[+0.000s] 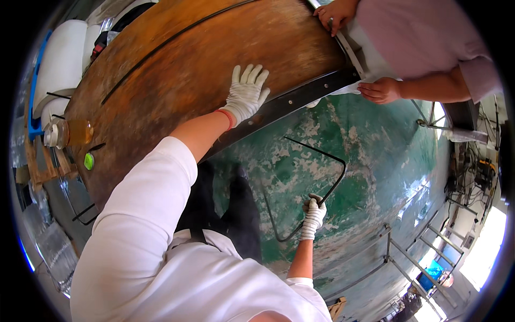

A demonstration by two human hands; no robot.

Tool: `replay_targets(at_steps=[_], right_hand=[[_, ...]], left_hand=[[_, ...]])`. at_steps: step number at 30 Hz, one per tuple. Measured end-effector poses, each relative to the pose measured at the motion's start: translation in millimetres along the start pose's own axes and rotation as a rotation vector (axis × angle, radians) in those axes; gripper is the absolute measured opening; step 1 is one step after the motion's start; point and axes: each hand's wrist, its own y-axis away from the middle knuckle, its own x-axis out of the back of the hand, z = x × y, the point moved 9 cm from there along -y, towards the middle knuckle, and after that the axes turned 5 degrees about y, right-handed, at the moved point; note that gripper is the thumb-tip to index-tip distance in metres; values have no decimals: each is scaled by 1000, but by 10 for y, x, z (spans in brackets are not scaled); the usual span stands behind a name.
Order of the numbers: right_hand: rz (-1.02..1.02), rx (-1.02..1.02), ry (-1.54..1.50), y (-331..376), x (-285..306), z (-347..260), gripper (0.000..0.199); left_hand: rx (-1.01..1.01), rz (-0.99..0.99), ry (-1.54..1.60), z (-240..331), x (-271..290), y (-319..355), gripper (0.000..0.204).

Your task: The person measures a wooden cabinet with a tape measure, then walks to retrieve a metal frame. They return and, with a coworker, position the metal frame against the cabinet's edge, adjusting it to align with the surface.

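Observation:
My left hand (247,95), in a pale knit glove with a red cuff, rests with fingers spread on the worn brown wooden tabletop (177,91), near its dark metal edge strip (300,96). Off to the right of the table, my gloved right hand (313,216) is closed around a thin black bent rod (337,180). The rod has several bends and hangs over the green floor. Another long black rod (161,45) lies across the far part of the tabletop.
A co-worker's hands (380,90) are at the table's far right corner. On the left stand a jar of amber liquid (80,132) and a green tape measure (89,161). White rolls (61,59) stand beyond the left edge. A metal frame (413,263) stands on the worn green floor (375,198).

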Motion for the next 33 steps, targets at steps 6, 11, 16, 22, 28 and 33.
replay_targets(at_steps=[6,11,16,22,28,33], right_hand=[[31,38,89,-54,-28,-29,12],[15,55,56,-74,-68,-20,12],[69,83,91,-91,17,-45,12],[64,65,75,-1,70,-67,12],[72,67,78,-53,129,26,12],[127,172,199,-132,192,-35,10]], left_hand=[[-18,26,-40,42,28,-14,49],[-24,32,-101,55,27,-17,50],[-54,72,-108,22,82,-116,53],[-30,45,-98,131,24,-164,53],[-76,43,-92,166,-88,-118,52],[-106,-62,-324,355,-22,-145,57]])
